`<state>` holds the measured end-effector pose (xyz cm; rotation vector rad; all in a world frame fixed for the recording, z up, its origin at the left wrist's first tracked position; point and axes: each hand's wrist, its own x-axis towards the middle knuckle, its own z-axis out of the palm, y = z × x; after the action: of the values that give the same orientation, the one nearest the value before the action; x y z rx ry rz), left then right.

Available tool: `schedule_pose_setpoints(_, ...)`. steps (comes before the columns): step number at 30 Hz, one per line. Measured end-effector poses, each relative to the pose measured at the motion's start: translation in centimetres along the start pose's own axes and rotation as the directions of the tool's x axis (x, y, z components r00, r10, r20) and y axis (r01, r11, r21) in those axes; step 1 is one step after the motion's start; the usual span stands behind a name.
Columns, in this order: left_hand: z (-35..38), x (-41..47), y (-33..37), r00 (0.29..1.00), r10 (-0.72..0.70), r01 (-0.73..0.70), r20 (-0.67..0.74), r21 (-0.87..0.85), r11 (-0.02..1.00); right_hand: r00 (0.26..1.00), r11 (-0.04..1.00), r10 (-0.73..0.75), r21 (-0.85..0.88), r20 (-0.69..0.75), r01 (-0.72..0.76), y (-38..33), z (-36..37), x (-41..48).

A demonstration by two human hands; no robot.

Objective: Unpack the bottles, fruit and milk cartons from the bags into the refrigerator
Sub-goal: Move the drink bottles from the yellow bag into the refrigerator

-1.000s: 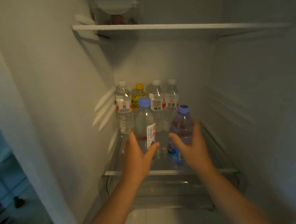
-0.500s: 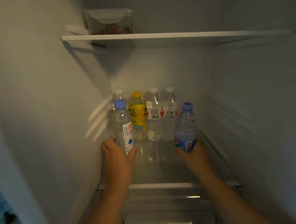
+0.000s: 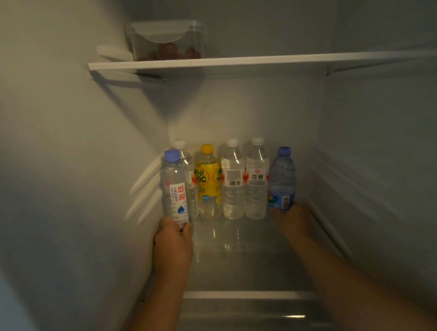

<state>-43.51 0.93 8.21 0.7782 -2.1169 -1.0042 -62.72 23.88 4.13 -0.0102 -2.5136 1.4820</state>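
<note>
head view: grips one bottle in each hand inside the fridge (image 3: pixel 60 153).
curls left hand (image 3: pixel 172 243) round the base of the clear bottle (image 3: pixel 176 187), right hand (image 3: pixel 294 223) round the foot of the blue bottle (image 3: pixel 282 179); both upright on the glass shelf (image 3: pixel 243 265).

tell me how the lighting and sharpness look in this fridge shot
Head view: dim and greyish; the upper shelf throws a dark shadow down the left wall; the glass shelf shows pale reflections of the back-row bottles; the left-wall rails are smeared by motion blur, while the label on the clear bottle in the left hand is readable.
</note>
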Motion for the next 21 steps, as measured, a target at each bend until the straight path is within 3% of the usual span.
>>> schedule_pose_setpoints(5,0.9,0.9,-0.3,0.999,-0.044,0.043,0.010,0.072,0.996,0.999,0.996,-0.030,-0.086,-0.032,0.027,0.6,0.9,0.5)
schedule_pose_setpoints(12,0.7,0.5,-0.4,0.999,-0.023,0.023,0.043,0.014,1.000,0.998,0.999,0.032,0.025,0.058,-0.034,1.9,1.3,2.1)
schedule_pose_setpoints(16,-0.4,-2.8,-0.2,0.978,0.174,-0.168,0.117,-0.062,0.984,0.996,1.000,-0.023,0.006,0.084,0.023,-1.4,-0.1,-2.5)
schedule_pose_setpoints(19,-1.5,-5.9,-0.9,0.901,0.432,-0.433,0.037,0.109,0.895,0.983,0.992,-0.122,0.026,0.135,0.120,-3.6,-0.9,-8.0)
schedule_pose_setpoints(21,-2.4,-7.9,-1.7,0.866,0.499,-0.491,0.018,0.209,0.846,0.963,0.975,-0.219,0.003,0.159,0.221,-4.5,-1.3,-12.6)
